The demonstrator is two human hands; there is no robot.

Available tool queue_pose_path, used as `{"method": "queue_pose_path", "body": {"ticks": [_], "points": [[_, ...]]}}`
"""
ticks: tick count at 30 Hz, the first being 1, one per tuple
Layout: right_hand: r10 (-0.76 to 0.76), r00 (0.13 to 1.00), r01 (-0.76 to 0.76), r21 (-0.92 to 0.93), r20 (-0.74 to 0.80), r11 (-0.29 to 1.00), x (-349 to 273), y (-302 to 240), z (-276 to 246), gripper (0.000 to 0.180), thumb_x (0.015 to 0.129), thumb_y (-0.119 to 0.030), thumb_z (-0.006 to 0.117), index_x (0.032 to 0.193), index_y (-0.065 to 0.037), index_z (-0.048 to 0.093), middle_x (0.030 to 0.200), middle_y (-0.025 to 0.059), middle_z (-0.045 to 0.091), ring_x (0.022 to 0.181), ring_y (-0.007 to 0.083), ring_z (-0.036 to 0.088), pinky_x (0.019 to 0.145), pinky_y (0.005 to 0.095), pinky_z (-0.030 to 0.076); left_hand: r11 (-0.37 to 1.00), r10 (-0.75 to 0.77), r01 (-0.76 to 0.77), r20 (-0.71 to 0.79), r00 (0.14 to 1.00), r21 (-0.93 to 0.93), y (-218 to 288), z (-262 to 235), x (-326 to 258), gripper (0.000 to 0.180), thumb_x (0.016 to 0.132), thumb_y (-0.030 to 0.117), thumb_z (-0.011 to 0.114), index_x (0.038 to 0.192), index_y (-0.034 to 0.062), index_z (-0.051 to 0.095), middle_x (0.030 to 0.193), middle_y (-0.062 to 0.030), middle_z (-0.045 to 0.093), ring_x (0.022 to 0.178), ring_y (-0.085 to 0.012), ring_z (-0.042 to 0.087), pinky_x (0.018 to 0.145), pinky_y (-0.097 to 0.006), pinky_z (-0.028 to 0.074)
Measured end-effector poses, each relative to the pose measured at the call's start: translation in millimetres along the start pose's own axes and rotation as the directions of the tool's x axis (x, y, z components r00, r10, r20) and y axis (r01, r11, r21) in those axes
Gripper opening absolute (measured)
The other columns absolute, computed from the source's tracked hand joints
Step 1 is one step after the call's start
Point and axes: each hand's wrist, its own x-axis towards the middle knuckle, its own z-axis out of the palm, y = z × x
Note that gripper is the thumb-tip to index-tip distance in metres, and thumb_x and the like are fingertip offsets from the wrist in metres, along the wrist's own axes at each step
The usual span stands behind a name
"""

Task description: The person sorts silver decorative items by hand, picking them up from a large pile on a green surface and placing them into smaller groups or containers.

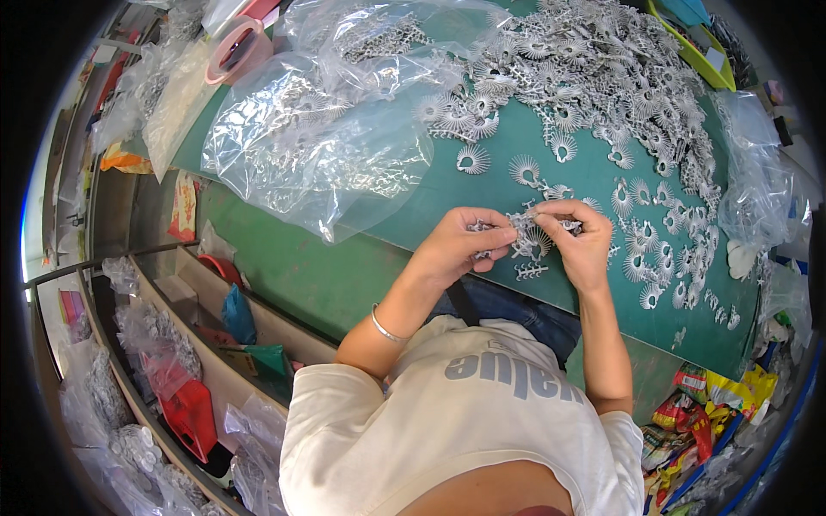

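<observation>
My left hand is closed in a pinch on small grey spiky pieces, some of which stick out between its fingers. My right hand has thumb and fingers pinched on the same grey cluster, just to the right. A fan of thin grey spines shows between the two hands. Whether the pieces are joined is too small to tell. Below the hands, a short spiky grey strip lies by the near table edge. Loose fan-shaped grey pieces are spread to the right of my right hand.
A large heap of grey pieces covers the far side of the green table. Clear plastic bags lie at the left, near a pink basket. A yellow-green bin stands far right. Shelves with a red container are lower left.
</observation>
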Motion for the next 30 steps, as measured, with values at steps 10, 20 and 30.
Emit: {"method": "queue_pose_path", "body": {"ticks": [10, 20, 30], "points": [[-0.222, 0.975, 0.219, -0.153, -0.003, 0.964, -2.6, -24.7, 4.1, 0.006, 0.074, -0.001, 0.068, 0.080, -0.001, 0.066, 0.082, 0.0052, 0.066, 0.064, 0.0083, 0.056, 0.058, 0.0216, 0.043, 0.970, 0.200, -0.172, -0.160, 0.967, 0.172, -9.0, 6.3, 8.0, 0.014, 0.081, 0.006, 0.064, 0.092, -0.0017, 0.061, 0.072, -0.0026, 0.055, 0.060, -0.0058, 0.050, 0.041, -0.019, 0.036], [0.334, 0.932, -0.335, 0.693, 0.143, 0.638, 0.6, -8.7, -7.3, 0.019, 0.087, -0.010, 0.054, 0.104, -0.001, 0.054, 0.070, 0.0050, 0.054, 0.052, 0.0079, 0.047, 0.037, 0.0184, 0.029, 0.955, 0.297, -0.289, -0.257, 0.920, 0.072, -8.8, 14.7, 8.1, 0.020, 0.083, 0.004, 0.061, 0.102, 0.0011, 0.056, 0.075, -0.0018, 0.056, 0.062, -0.0076, 0.053, 0.045, -0.020, 0.040], [0.214, 0.976, -0.218, 0.094, 0.045, 0.972, -12.1, -19.9, 7.0, 0.018, 0.078, -0.003, 0.066, 0.096, 0.000, 0.064, 0.072, -0.0031, 0.056, 0.059, 0.0000, 0.045, 0.050, 0.0163, 0.035, 0.890, 0.440, -0.383, -0.249, 0.863, 0.245, -7.1, 24.9, 0.6, 0.012, 0.080, 0.004, 0.064, 0.088, -0.0014, 0.057, 0.068, -0.0051, 0.058, 0.053, -0.0082, 0.053, 0.046, -0.020, 0.043]]}}
